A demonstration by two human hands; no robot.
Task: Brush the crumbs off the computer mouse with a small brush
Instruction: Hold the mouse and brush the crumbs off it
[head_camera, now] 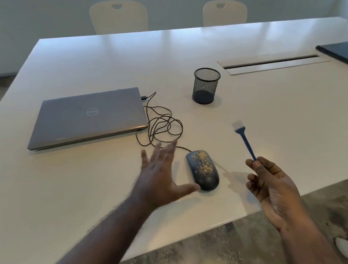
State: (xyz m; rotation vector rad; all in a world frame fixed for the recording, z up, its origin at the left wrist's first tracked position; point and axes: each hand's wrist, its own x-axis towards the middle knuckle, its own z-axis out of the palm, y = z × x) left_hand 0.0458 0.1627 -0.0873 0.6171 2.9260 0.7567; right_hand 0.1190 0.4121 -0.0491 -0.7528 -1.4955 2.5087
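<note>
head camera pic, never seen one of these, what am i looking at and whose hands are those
This is a single picture from a camera worn on a person's head, looking forward and down, so the two bare arms belong to the wearer. There is no robot.

The left hand is open with spread fingers, reaching toward a dark computer mouse; I cannot tell whether it touches it. The mouse has tan crumbs scattered on top. The right hand pinches the handle end of a small blue brush, bristles pointing away, raised off the mouse.

On the white table also lie a closed grey laptop, the mouse's tangled cable plugged into it, a black mesh pen cup, and a dark flat device at the far right.
</note>
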